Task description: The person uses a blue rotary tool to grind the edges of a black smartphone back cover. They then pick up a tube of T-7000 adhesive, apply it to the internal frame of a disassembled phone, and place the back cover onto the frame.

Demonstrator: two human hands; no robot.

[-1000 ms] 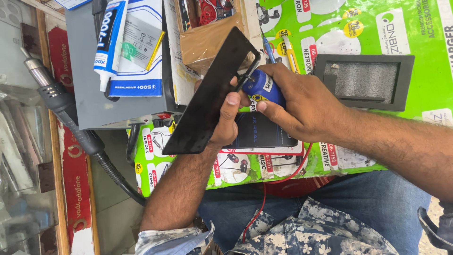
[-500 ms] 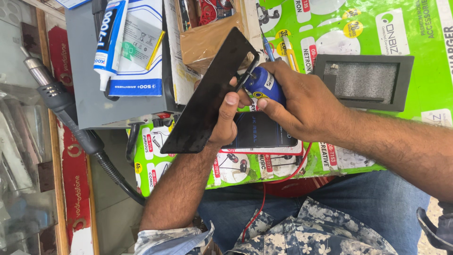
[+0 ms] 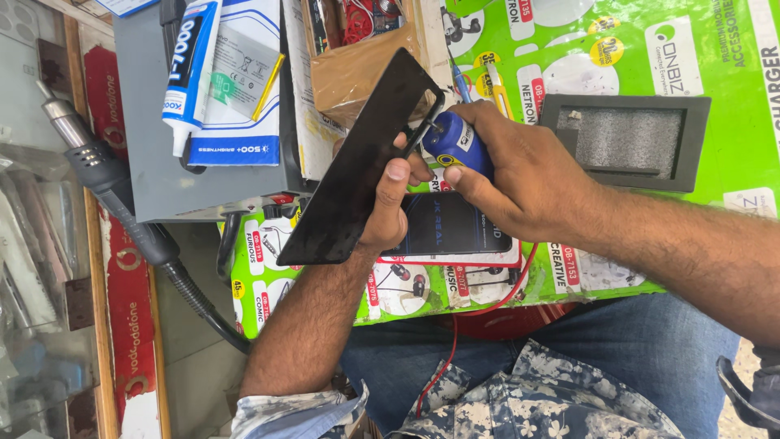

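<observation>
Black panel (image 3: 353, 167) stays tilted above the phone (image 3: 451, 223), pinched in the left hand (image 3: 390, 207); the right hand (image 3: 520, 175) keeps gripping the blue tool (image 3: 455, 142) at its upper edge. Nothing has shifted.

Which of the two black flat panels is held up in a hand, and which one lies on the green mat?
The long black panel is held tilted in the left hand; the phone lies flat on the green mat, under both hands.

grey box (image 3: 154, 195) crowding left, black foam tray (image 3: 626, 142) right, hose (image 3: 191, 293) below-left
</observation>
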